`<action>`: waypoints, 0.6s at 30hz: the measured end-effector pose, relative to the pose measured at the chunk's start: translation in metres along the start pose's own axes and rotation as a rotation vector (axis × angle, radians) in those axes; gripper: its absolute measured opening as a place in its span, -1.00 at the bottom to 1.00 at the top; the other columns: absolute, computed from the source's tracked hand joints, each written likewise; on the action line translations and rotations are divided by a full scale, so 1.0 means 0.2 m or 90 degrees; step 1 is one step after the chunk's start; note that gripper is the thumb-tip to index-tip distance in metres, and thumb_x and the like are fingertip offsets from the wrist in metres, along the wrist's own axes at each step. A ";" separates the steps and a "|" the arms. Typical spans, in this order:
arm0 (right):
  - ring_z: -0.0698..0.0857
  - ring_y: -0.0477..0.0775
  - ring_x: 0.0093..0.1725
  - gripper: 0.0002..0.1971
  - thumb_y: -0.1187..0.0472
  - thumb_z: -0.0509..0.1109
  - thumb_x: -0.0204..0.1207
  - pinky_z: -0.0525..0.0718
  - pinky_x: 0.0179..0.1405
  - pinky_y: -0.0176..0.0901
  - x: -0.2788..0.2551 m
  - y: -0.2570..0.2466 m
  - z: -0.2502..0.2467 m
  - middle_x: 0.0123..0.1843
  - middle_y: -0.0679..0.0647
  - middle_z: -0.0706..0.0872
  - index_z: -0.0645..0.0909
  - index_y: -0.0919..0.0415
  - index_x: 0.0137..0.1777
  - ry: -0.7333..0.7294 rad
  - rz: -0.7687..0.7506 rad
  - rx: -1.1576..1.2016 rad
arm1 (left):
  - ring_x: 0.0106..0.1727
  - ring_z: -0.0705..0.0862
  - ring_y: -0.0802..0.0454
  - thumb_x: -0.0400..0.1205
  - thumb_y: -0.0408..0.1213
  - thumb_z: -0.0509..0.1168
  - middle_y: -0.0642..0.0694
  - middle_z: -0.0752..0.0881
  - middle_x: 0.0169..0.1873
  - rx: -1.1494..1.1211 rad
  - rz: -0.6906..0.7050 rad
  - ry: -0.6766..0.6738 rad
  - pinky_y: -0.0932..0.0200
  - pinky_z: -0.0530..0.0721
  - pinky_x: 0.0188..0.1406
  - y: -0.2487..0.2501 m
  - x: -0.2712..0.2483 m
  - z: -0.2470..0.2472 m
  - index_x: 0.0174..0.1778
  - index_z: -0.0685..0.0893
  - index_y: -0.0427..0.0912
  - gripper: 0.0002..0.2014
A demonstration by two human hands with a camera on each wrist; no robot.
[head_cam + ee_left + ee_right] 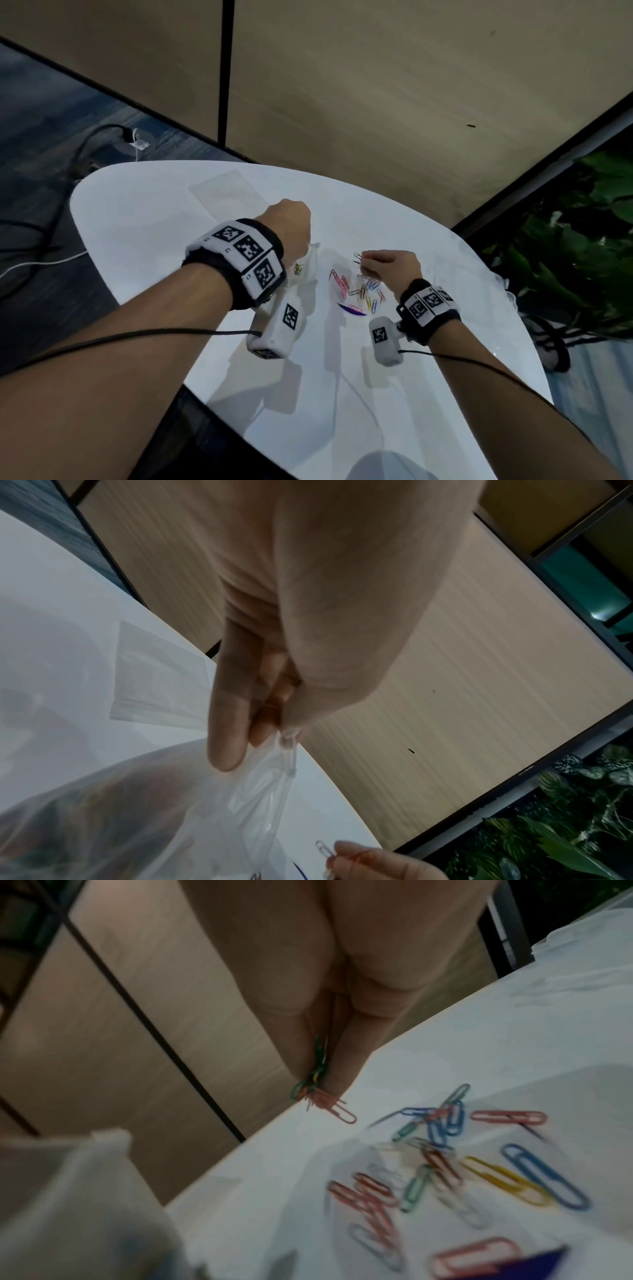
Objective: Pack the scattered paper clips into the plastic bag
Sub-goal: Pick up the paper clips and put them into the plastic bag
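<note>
Plastic clear floppy bag (240, 799) pinched at rim by left hand (291, 226); right hand (394, 267) fingers (301, 1053) pinching slippery coloured wire paper clips (318, 1096), grab bunches off desk (137, 212)

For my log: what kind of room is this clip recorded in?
Probably an office or meeting corner. A glossy white round table stands by wood-look wall panels with black trim, grey carpet with power cables on the floor, and leafy plants to the right.

White table (144, 219) carries coloured paper clips (359, 291) (loosely scattered).
</note>
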State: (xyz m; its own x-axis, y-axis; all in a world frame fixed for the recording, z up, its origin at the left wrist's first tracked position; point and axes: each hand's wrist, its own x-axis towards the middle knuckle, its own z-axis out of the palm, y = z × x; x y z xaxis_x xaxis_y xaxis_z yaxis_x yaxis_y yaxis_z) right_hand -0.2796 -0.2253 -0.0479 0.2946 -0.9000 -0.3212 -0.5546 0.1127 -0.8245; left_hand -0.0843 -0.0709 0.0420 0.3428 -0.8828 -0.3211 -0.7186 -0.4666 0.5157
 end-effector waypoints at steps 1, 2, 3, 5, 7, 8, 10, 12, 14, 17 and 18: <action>0.85 0.15 -0.18 -0.84 0.43 0.59 0.38 0.81 0.07 -0.02 -0.03 -0.04 -0.01 -0.11 0.30 0.85 0.82 0.35 -0.04 -0.009 0.009 0.083 | -0.02 0.83 -0.18 0.67 -0.44 0.21 -0.25 0.82 -0.05 -0.001 -0.001 0.000 -0.05 0.81 0.11 0.00 0.00 0.00 0.14 0.75 -0.33 -0.76; 0.83 0.18 -0.16 -0.81 0.47 0.57 0.39 0.81 0.07 -0.05 -0.07 -0.07 -0.02 -0.04 0.36 0.83 0.79 0.44 0.01 -0.023 0.010 0.164 | -0.02 0.83 -0.19 0.67 -0.45 0.21 -0.25 0.82 -0.05 -0.004 -0.002 0.000 -0.06 0.81 0.11 0.00 0.00 0.01 0.15 0.75 -0.34 -0.76; 0.82 0.19 -0.14 -0.78 0.50 0.55 0.41 0.81 0.04 -0.10 -0.10 -0.11 -0.01 -0.01 0.39 0.81 0.75 0.50 0.06 -0.042 0.007 0.239 | -0.02 0.83 -0.20 0.66 -0.45 0.21 -0.26 0.82 -0.05 -0.008 -0.003 0.001 -0.07 0.81 0.12 0.01 0.00 0.01 0.15 0.74 -0.35 -0.76; 0.80 0.17 -0.13 -0.76 0.53 0.51 0.43 0.80 -0.04 -0.20 -0.19 -0.19 0.01 -0.04 0.36 0.80 0.71 0.56 0.10 -0.075 0.006 0.355 | -0.02 0.83 -0.21 0.67 -0.45 0.22 -0.27 0.82 -0.05 -0.020 -0.008 0.006 -0.08 0.80 0.14 0.01 0.00 0.01 0.14 0.74 -0.36 -0.76; 0.81 0.11 -0.16 -0.79 0.54 0.48 0.45 0.79 -0.09 -0.25 -0.27 -0.24 0.06 -0.09 0.31 0.81 0.71 0.54 0.09 -0.098 0.012 0.418 | -0.01 0.83 -0.21 0.67 -0.44 0.22 -0.28 0.82 -0.05 -0.033 -0.018 0.016 -0.07 0.79 0.15 0.01 0.00 0.01 0.14 0.74 -0.35 -0.77; 0.81 0.09 -0.18 -0.80 0.54 0.47 0.46 0.79 -0.10 -0.26 -0.31 -0.25 0.10 -0.11 0.29 0.81 0.70 0.53 0.08 -0.111 0.020 0.432 | 0.01 0.83 -0.21 0.66 -0.44 0.22 -0.28 0.81 -0.04 -0.041 -0.024 0.023 -0.07 0.79 0.17 0.01 0.00 0.01 0.14 0.74 -0.35 -0.77; 0.81 0.06 -0.24 -0.80 0.56 0.45 0.47 0.79 -0.14 -0.27 -0.36 -0.26 0.20 -0.15 0.27 0.81 0.69 0.55 0.09 -0.131 0.042 0.440 | 0.03 0.82 -0.22 0.64 -0.43 0.23 -0.29 0.81 -0.04 -0.055 -0.034 0.042 -0.07 0.78 0.18 0.01 0.00 0.02 0.12 0.74 -0.34 -0.77; 0.80 0.05 -0.28 -0.78 0.56 0.45 0.46 0.79 -0.16 -0.27 -0.39 -0.24 0.30 -0.13 0.30 0.79 0.68 0.58 0.10 -0.141 0.056 0.428 | 0.03 0.82 -0.22 0.62 -0.44 0.24 -0.29 0.81 -0.03 -0.062 -0.038 0.056 -0.07 0.79 0.16 0.00 0.01 0.03 0.07 0.76 -0.33 -0.79; 0.80 0.06 -0.28 -0.77 0.56 0.44 0.48 0.79 -0.18 -0.27 -0.39 -0.24 0.36 -0.09 0.32 0.78 0.67 0.60 0.13 -0.136 0.062 0.407 | 0.02 0.82 -0.22 0.61 -0.42 0.30 -0.29 0.82 -0.03 -0.071 -0.039 0.052 -0.07 0.80 0.14 0.00 0.02 0.04 0.06 0.76 -0.32 -0.82; 0.80 0.11 -0.26 -0.88 0.50 0.39 0.54 0.81 -0.18 -0.21 -0.38 -0.24 0.44 -0.10 0.32 0.79 0.72 0.53 0.01 -0.107 0.069 0.317 | 0.01 0.82 -0.23 0.61 -0.34 0.37 -0.28 0.81 -0.02 -0.087 -0.037 0.047 -0.07 0.81 0.12 0.00 0.03 0.07 0.05 0.77 -0.32 -0.83; 0.79 0.14 -0.25 -0.89 0.47 0.39 0.54 0.82 -0.15 -0.13 -0.38 -0.24 0.46 -0.12 0.31 0.81 0.76 0.45 -0.08 -0.095 0.058 0.248 | 0.03 0.81 -0.23 0.62 -0.34 0.35 -0.28 0.80 0.01 -0.090 -0.039 0.050 -0.07 0.80 0.13 0.01 0.04 0.08 0.07 0.77 -0.32 -0.82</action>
State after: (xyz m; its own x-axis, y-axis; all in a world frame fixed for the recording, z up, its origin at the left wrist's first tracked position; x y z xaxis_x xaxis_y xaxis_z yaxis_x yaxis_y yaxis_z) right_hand -0.2041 -0.1240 -0.0278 0.3826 -0.8114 -0.4418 -0.2571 0.3658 -0.8945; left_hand -0.0920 -0.0769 0.0281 0.4335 -0.8511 -0.2960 -0.6047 -0.5183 0.6048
